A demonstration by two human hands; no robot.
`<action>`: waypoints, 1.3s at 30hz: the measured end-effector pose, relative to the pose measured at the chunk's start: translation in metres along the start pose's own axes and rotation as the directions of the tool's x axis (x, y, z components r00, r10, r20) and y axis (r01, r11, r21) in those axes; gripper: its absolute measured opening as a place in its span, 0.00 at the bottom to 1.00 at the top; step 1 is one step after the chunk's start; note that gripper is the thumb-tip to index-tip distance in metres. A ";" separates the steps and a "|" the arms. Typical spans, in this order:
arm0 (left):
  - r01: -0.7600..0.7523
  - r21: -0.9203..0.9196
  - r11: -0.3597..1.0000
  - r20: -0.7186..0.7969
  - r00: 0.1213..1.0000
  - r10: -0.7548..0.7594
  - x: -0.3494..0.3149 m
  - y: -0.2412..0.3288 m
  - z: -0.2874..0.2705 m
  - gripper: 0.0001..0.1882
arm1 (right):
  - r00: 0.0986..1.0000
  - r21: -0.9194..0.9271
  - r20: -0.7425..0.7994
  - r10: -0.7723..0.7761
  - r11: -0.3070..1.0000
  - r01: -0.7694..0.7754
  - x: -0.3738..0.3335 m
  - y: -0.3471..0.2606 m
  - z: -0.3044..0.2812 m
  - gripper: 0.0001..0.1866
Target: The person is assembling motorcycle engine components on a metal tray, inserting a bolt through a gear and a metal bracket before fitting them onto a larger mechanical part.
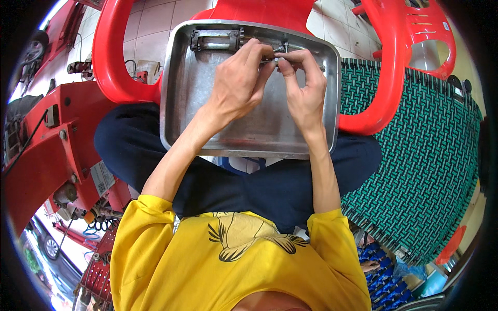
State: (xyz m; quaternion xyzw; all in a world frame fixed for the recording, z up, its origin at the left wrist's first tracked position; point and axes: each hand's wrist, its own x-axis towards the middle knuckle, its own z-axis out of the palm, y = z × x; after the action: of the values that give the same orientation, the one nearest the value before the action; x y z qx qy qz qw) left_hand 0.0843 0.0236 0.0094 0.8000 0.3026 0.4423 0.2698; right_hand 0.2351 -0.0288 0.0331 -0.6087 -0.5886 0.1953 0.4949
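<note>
Over the far right part of a shallow metal tray [249, 136], my two hands meet fingertip to fingertip. My left hand [236, 80] pinches one end of a small metal part [276, 59], while my right hand [305, 85] closes thumb and fingers on its other side. The fingers cover most of that part, so its exact kind is unclear. Just beyond the fingertips, a thin bolt-like metal piece [286, 46] stands out. Left of it, a greasy cylindrical metal assembly [217, 40] with dark toothed ends lies along the tray's far wall.
A red plastic chair [386, 78] surrounds the tray's far side. To the right stretches a green and black woven lounger [415, 166]. Red machinery [72, 150] stands close on the left. My crossed legs [244, 189] are beneath the tray's near edge.
</note>
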 end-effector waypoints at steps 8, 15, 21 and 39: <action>0.032 0.002 0.999 0.000 0.999 -0.032 -0.006 0.006 0.001 0.10 | 0.997 -0.062 0.012 -0.082 0.995 0.082 -0.005 -0.002 0.001 0.06; 0.128 -0.093 0.987 0.024 0.992 -0.126 -0.008 0.004 0.001 0.05 | 0.989 -0.096 0.061 -0.133 0.986 0.139 -0.005 -0.005 -0.002 0.06; 0.214 -0.132 0.968 0.015 0.977 -0.214 -0.005 0.001 0.001 0.10 | 0.996 -0.015 0.072 -0.056 0.998 0.057 -0.003 -0.004 0.000 0.07; 0.389 -0.321 0.864 0.074 0.919 -0.387 0.001 0.008 -0.004 0.25 | 0.989 -0.018 0.137 0.050 0.999 -0.048 -0.003 0.005 -0.002 0.14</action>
State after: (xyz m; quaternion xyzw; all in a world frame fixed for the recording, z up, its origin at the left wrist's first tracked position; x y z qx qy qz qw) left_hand 0.0835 0.0195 0.0169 0.6680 0.3781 0.4202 0.4840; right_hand 0.2384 -0.0316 0.0288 -0.6115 -0.6077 0.2447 0.4437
